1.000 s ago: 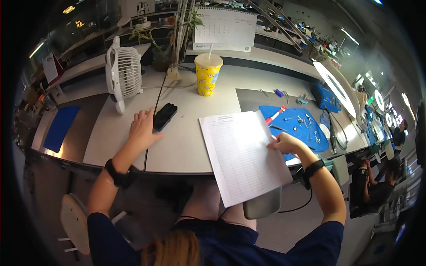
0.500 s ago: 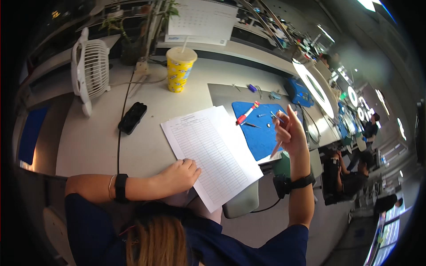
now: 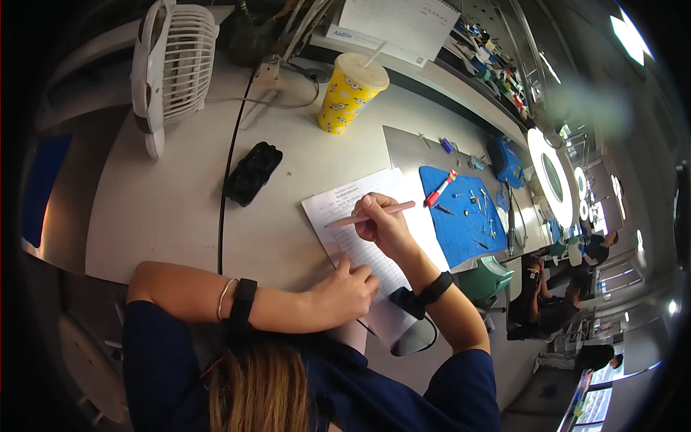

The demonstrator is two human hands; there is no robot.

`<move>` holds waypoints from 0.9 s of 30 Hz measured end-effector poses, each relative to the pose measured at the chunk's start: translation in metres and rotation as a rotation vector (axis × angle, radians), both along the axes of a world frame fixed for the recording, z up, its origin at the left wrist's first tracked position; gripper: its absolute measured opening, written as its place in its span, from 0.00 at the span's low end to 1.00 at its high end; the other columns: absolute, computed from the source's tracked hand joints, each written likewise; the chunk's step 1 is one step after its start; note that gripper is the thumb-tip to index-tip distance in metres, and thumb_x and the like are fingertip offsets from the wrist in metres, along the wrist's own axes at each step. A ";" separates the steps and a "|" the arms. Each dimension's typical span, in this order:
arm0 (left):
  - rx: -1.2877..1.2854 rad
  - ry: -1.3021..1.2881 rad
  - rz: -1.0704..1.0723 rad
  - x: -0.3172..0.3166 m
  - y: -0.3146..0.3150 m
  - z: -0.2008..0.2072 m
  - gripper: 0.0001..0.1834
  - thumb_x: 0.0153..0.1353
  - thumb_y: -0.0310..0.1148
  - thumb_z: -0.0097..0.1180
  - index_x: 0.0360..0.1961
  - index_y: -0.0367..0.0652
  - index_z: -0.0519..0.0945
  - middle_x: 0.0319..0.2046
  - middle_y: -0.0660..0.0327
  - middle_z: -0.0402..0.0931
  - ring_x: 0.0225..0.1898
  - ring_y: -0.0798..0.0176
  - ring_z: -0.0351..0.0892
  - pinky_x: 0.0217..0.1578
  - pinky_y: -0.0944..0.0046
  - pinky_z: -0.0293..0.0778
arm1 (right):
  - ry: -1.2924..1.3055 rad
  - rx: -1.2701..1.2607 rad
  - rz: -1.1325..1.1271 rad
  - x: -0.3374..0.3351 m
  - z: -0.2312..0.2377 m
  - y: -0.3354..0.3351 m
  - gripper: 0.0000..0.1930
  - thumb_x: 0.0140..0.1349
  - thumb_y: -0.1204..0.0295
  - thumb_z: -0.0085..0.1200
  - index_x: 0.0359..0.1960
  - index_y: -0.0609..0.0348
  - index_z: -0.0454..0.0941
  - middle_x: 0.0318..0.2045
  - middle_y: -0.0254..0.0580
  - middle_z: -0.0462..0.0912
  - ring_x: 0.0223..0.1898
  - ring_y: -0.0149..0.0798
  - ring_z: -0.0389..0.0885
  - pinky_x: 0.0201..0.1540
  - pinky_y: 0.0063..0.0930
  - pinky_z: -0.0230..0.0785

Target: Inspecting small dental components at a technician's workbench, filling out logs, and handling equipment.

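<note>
A pink pen (image 3: 398,208) is held in my right hand (image 3: 381,225), its fingers closed round the barrel. The pen tip points left, over the upper part of a white sheet with a printed grid (image 3: 327,209); I cannot tell whether it touches the paper. My left hand (image 3: 345,294) lies at the sheet's left edge, with curled fingers that seem to hold the paper. The lower end of the sheet hangs past the table edge, and my right forearm partly covers it. Dark bands circle both wrists.
A blue mat (image 3: 461,237) with a red-and-white marker (image 3: 440,189) and several small tools lies to the right. Behind stand a yellow cup with straw (image 3: 345,101) and a white fan (image 3: 176,65). An open black case (image 3: 252,174) sits at left. People sit farther right.
My right hand has come left from above the blue mat to over the sheet, and the pen now points across it. The view has shifted; my left hand stays at the paper's edge.
</note>
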State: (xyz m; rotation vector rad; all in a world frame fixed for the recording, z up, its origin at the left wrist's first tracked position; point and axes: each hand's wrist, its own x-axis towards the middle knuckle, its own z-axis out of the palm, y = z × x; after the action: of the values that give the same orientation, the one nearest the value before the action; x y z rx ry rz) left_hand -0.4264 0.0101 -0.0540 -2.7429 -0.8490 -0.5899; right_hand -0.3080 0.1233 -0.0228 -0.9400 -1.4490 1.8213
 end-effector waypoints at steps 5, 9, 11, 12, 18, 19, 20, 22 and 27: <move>-0.020 -0.027 0.009 -0.004 -0.001 -0.002 0.10 0.47 0.35 0.51 0.27 0.43 0.80 0.28 0.64 0.67 0.36 0.61 0.66 0.37 0.41 0.68 | 0.012 -0.109 -0.056 -0.006 -0.009 0.007 0.20 0.63 0.55 0.40 0.29 0.61 0.73 0.16 0.38 0.73 0.13 0.27 0.66 0.14 0.17 0.54; 0.006 -0.014 0.004 -0.003 0.004 -0.003 0.09 0.48 0.36 0.49 0.29 0.45 0.78 0.27 0.65 0.67 0.34 0.62 0.66 0.37 0.45 0.69 | 0.128 -0.090 -0.103 -0.003 -0.014 0.011 0.22 0.64 0.56 0.38 0.34 0.66 0.73 0.19 0.42 0.75 0.15 0.30 0.68 0.16 0.20 0.58; 0.028 -0.004 0.007 -0.003 0.008 -0.002 0.09 0.49 0.36 0.48 0.30 0.46 0.76 0.26 0.66 0.66 0.33 0.63 0.65 0.37 0.48 0.69 | 0.093 -0.040 -0.130 -0.003 -0.016 0.013 0.22 0.65 0.58 0.38 0.35 0.69 0.73 0.20 0.44 0.76 0.15 0.30 0.68 0.16 0.19 0.59; 0.004 -0.001 -0.002 -0.002 0.009 -0.002 0.10 0.49 0.36 0.48 0.31 0.46 0.76 0.26 0.66 0.67 0.34 0.63 0.65 0.37 0.48 0.69 | 0.068 0.051 -0.116 -0.003 -0.019 0.015 0.22 0.64 0.58 0.37 0.35 0.68 0.74 0.21 0.44 0.76 0.15 0.30 0.68 0.16 0.19 0.58; 0.013 -0.041 -0.019 -0.002 0.010 -0.001 0.08 0.48 0.35 0.49 0.27 0.45 0.77 0.25 0.65 0.65 0.33 0.62 0.66 0.34 0.48 0.71 | -0.225 0.461 -0.082 -0.004 -0.022 0.011 0.16 0.59 0.63 0.51 0.23 0.65 0.77 0.15 0.31 0.73 0.17 0.20 0.66 0.19 0.13 0.57; 0.024 -0.046 -0.015 -0.002 0.010 -0.001 0.08 0.48 0.35 0.49 0.27 0.45 0.77 0.25 0.65 0.65 0.33 0.62 0.65 0.34 0.49 0.71 | -0.214 0.451 -0.084 -0.004 -0.022 0.011 0.16 0.59 0.63 0.51 0.23 0.65 0.77 0.15 0.31 0.73 0.17 0.20 0.66 0.19 0.13 0.57; 0.014 -0.034 -0.015 -0.002 0.009 0.000 0.08 0.48 0.35 0.49 0.27 0.45 0.77 0.25 0.65 0.65 0.33 0.62 0.65 0.34 0.49 0.71 | -0.206 0.429 -0.097 -0.003 -0.023 0.012 0.16 0.60 0.63 0.50 0.23 0.64 0.77 0.16 0.31 0.74 0.17 0.20 0.67 0.19 0.13 0.57; -0.058 0.052 -0.018 -0.004 0.007 0.007 0.18 0.48 0.35 0.49 0.41 0.42 0.77 0.29 0.63 0.68 0.35 0.62 0.66 0.39 0.50 0.70 | -0.189 0.417 -0.110 -0.004 -0.024 0.012 0.17 0.61 0.61 0.49 0.23 0.63 0.78 0.17 0.33 0.76 0.18 0.21 0.68 0.19 0.13 0.59; -0.049 0.034 -0.035 -0.007 0.008 0.003 0.19 0.47 0.34 0.49 0.41 0.41 0.76 0.30 0.62 0.68 0.36 0.60 0.67 0.40 0.53 0.70 | -0.180 0.305 -0.118 -0.004 -0.024 0.013 0.19 0.61 0.58 0.47 0.25 0.64 0.79 0.17 0.36 0.77 0.16 0.22 0.68 0.18 0.14 0.58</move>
State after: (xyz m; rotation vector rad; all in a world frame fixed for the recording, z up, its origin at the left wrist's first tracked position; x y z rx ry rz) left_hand -0.4331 0.0177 -0.0509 -2.8092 -0.8201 -0.5347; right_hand -0.3125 0.1367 -0.0467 -1.0270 -1.6842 1.4104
